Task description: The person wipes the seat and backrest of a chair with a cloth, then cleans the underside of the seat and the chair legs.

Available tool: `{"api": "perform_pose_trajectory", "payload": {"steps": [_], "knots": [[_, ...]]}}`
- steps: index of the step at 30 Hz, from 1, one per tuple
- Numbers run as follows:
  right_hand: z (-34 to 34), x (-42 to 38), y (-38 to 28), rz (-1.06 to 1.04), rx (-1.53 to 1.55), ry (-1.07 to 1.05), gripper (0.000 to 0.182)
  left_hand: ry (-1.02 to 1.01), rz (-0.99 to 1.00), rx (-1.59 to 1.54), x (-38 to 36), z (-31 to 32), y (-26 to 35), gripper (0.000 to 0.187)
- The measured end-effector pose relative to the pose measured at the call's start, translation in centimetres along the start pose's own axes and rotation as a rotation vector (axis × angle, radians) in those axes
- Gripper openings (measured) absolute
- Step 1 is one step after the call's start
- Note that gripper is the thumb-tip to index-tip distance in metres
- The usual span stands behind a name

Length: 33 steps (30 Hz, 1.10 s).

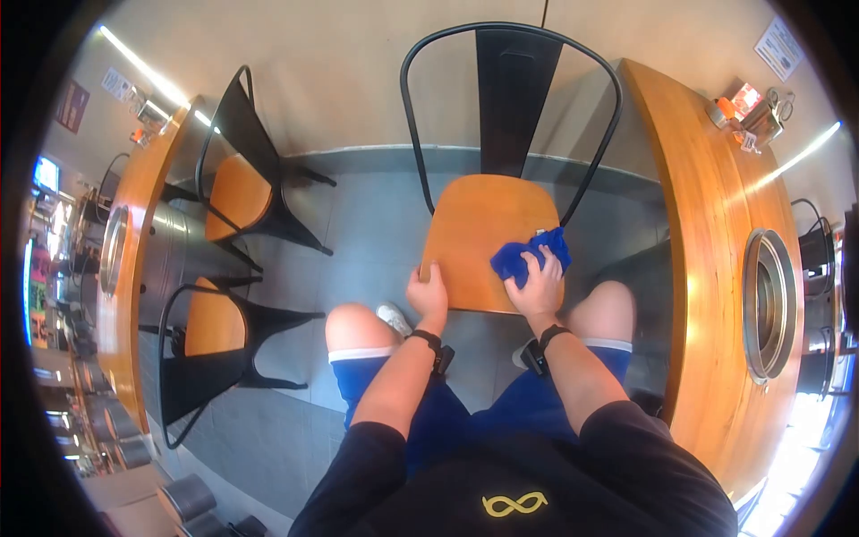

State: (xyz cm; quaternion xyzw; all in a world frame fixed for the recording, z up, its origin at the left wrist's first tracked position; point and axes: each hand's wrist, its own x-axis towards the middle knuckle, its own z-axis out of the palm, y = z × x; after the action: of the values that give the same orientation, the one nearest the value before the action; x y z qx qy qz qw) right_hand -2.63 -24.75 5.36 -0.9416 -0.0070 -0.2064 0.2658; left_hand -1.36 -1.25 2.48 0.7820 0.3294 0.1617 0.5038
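Observation:
In front of me stands a chair with a wooden seat [479,228] and a black metal back [514,98]. My left hand [428,294] grips the seat's left front edge, thumb on top and the other fingers hidden below. A crumpled blue cloth [512,259] lies on the right side of the seat. My right hand [539,282] is closed over that cloth and presses it against the wood. Both wrists carry a black band with a small dark device.
On the right is a wooden table [667,224] with a round metal grill inset [769,304] and a utensil holder [761,121]. Two more chairs [237,192] stand at left by another wooden table [134,224]. A wall rises behind my chair.

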Motion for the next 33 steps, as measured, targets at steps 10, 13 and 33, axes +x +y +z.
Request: {"api": "perform_pose_trajectory", "payload": {"steps": [10,13,33], "knots": [[0.2,-0.3,0.4,-0.009,0.016,0.013,0.058,-0.027,-0.008,-0.016,-0.2,-0.1,-0.2,0.051],[-0.4,-0.2,0.4,-0.037,0.015,0.051,0.059,-0.024,0.005,-0.012,-0.3,0.0,-0.1,0.05],[-0.7,0.1,-0.6,-0.059,-0.049,0.041,0.054,0.063,-0.08,-0.022,-0.6,0.3,-0.2,0.048]]}}
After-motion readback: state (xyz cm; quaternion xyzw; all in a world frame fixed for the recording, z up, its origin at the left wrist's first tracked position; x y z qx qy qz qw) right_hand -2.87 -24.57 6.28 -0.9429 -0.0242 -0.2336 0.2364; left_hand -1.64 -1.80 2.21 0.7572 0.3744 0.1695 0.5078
